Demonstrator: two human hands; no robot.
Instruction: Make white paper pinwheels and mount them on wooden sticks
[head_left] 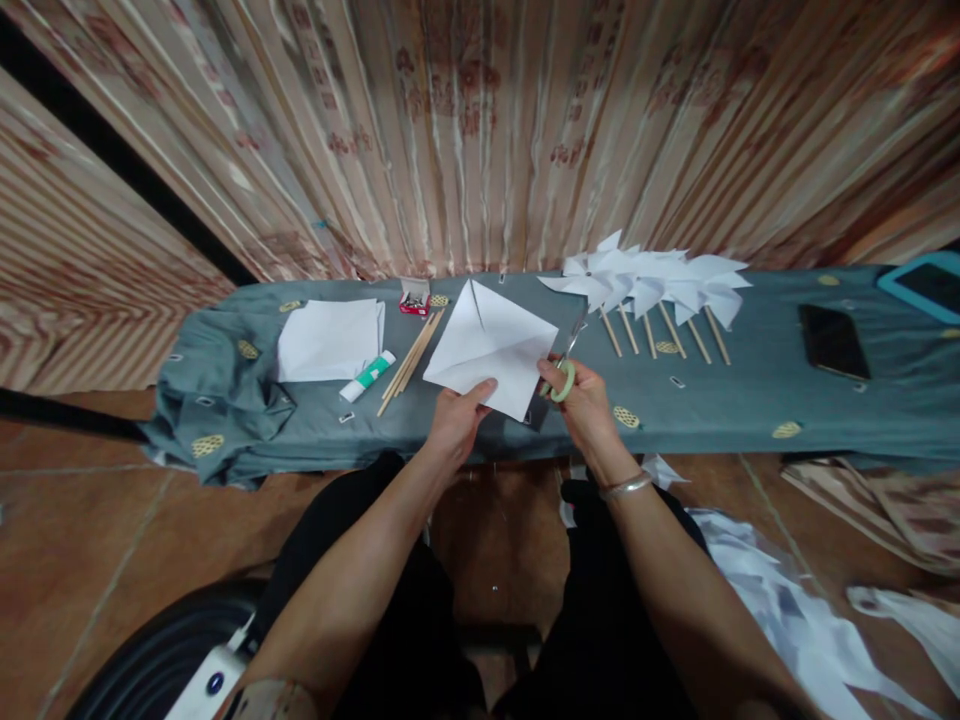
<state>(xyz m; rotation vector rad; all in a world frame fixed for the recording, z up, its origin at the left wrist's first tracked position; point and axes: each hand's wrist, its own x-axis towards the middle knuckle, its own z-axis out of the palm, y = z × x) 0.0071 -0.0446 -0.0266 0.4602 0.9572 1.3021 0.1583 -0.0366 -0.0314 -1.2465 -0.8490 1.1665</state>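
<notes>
My left hand (456, 422) pinches the lower edge of a white square sheet of paper (491, 345), its thumb on top. A slit runs in from the paper's top corner, and crease lines cross its face. My right hand (581, 395) is closed around the pale green handles of a pair of scissors (564, 378). Their blades point up and away, just right of the paper's right corner. To the right lie several white paper pinwheels (660, 280) on wooden sticks, overlapping one another.
A stack of white paper (330, 340), a glue stick (367, 376), loose wooden sticks (411, 362) and a small red box (415, 297) lie left on the cloth-covered table (735, 400). At right are a black phone (832, 340) and a blue-framed device (926, 285). Paper scraps (780, 600) cover the floor.
</notes>
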